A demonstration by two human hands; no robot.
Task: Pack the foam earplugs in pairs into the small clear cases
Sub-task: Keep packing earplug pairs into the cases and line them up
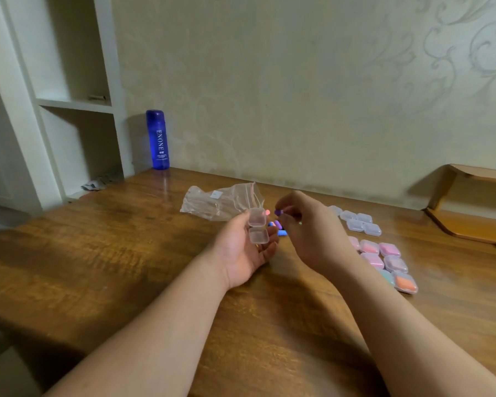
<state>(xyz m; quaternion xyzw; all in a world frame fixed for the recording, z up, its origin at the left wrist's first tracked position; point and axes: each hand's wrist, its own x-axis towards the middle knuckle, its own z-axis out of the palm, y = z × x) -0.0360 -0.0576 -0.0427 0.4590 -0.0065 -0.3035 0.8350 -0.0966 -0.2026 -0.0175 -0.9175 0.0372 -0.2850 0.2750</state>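
Toward the right edge of the tabletop point(126, 247) sits a cluster of closed filled cases point(384, 260), most showing pink inside, one teal, one orange. Just beyond them, nearer the far edge, lies a group of shut empty cases point(360, 223), clear and cloudy. A crumpled plastic zip bag point(222, 203) lies flat near the middle of the far edge, with nothing visible inside.

The left hand point(242, 247) is palm up above the middle of the tabletop, its grip curled round an open case point(259, 235) whose two hinged halves are both bare inside. The right hand point(309, 233) is held just beside it, its grip pinching a small purple earplug point(278, 212) at the fingertips, close to the case's lid. A few loose earplugs point(278, 227), blue and purple, lie on the wood just past the left fingers, and a pink one sits by the bag. A blue bottle point(157, 138) stands upright at the far left corner.
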